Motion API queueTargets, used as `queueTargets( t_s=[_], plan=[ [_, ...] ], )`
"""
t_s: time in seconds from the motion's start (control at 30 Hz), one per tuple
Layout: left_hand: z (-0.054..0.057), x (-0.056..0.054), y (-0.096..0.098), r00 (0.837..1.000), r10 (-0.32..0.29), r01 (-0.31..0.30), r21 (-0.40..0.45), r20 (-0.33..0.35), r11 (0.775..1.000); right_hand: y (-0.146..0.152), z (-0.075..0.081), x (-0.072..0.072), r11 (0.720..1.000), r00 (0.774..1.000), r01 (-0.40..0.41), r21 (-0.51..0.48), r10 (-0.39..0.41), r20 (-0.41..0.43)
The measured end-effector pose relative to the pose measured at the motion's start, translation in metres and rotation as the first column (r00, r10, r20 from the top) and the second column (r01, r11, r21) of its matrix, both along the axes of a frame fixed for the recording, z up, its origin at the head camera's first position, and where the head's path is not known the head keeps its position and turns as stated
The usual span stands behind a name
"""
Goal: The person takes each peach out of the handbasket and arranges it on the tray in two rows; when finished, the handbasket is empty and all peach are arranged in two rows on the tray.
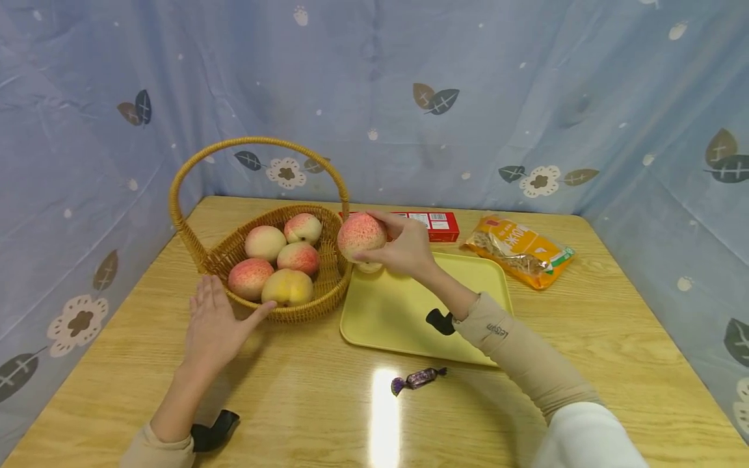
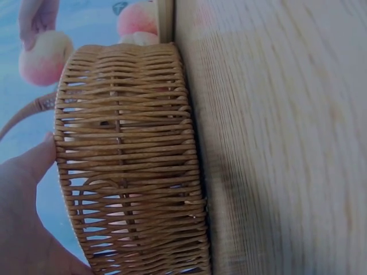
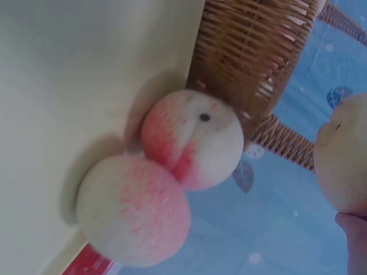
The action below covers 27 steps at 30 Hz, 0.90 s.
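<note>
My right hand (image 1: 409, 248) grips a pink-and-cream peach (image 1: 359, 235) just right of the wicker basket (image 1: 310, 313), over the tray's back left corner. Several peaches (image 1: 250, 278) lie inside the basket, under its tall arched handle (image 1: 257, 140). On the yellow tray (image 1: 404, 318), two more peaches (image 3: 192, 137) sit side by side against the basket in the right wrist view; the hand and held peach mostly hide them from the head view. My left hand (image 1: 212, 325), fingers straight and thumb spread, is at the basket's front left, thumb right at the rim.
A red box (image 1: 443, 226) lies behind the tray, partly covered by my right hand. To its right is an orange-and-clear food packet (image 1: 521, 250). A purple wrapped candy (image 1: 418, 379) lies in front of the tray. Patterned blue curtains (image 1: 374, 97) enclose the wooden table.
</note>
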State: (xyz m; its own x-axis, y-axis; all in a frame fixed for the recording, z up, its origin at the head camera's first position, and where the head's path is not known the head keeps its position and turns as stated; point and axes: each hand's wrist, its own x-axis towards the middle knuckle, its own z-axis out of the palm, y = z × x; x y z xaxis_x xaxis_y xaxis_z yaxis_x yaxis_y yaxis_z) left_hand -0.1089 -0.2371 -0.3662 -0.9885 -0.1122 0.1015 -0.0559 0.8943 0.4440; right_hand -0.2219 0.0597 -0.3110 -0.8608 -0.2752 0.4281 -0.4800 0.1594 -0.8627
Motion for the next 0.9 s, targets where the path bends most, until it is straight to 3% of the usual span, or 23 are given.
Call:
queueTargets(
  t_s=[0.13, 0.57, 0.9],
  plan=[
    [0.001, 0.001, -0.001, 1.000, 0.002, -0.002, 0.000, -0.006, 1.000, 0.012, -0.002, 0.001, 0.999, 1.000, 0.020, -0.026, -0.020, -0.014],
    [0.001, 0.003, -0.002, 1.000, 0.004, -0.004, 0.021, 0.001, 1.000, 0.060, -0.006, -0.006, 0.986, 0.986, 0.157, -0.051, -0.153, 0.069],
    [0.001, 0.000, -0.002, 1.000, -0.005, 0.005, 0.016, -0.010, 1.000, 0.092, -0.016, -0.014, 0.959, 0.947, 0.281, 0.046, -0.285, 0.148]
  ],
)
